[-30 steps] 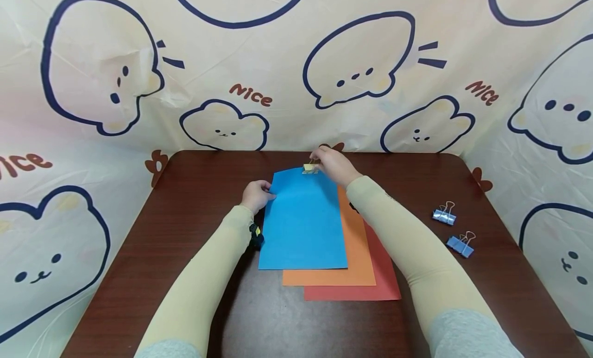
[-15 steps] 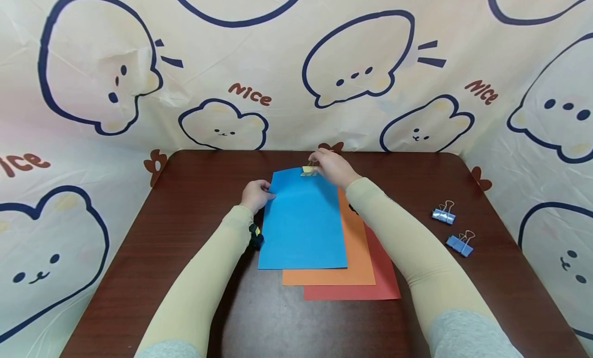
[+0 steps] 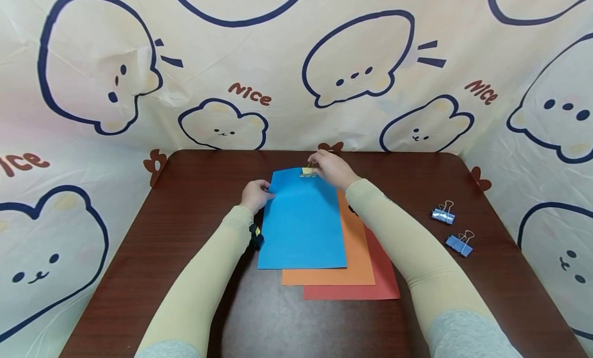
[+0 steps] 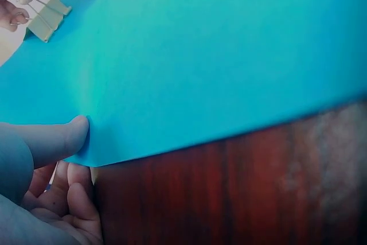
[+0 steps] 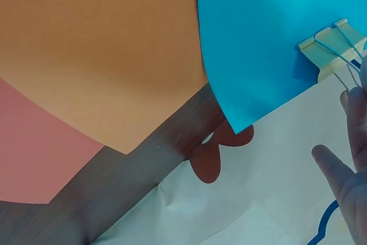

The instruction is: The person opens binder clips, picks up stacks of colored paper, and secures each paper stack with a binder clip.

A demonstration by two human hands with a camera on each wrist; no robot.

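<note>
A blue sheet of paper (image 3: 303, 221) has its upper end raised above the table. My left hand (image 3: 255, 195) pinches its left edge, thumb (image 4: 54, 140) on top and fingers curled beneath. At the top edge, my right hand (image 3: 334, 168) pinches the wire handles of a yellow binder clip (image 3: 308, 172). In the right wrist view this clip (image 5: 330, 55) straddles the sheet's edge. Under the blue sheet lie an orange sheet (image 3: 359, 244) and a red sheet (image 3: 385, 275), each offset towards the lower right.
Two blue binder clips (image 3: 443, 214) lie on the right side of the dark wooden table (image 3: 194, 193). A cream curtain (image 3: 287, 126) printed with cartoon faces rises right behind the table's far edge and along both sides.
The yellow clip has moved slightly down onto the blue sheet's top edge, with my right hand still gripping it. My left hand and the sheets have hardly moved.
</note>
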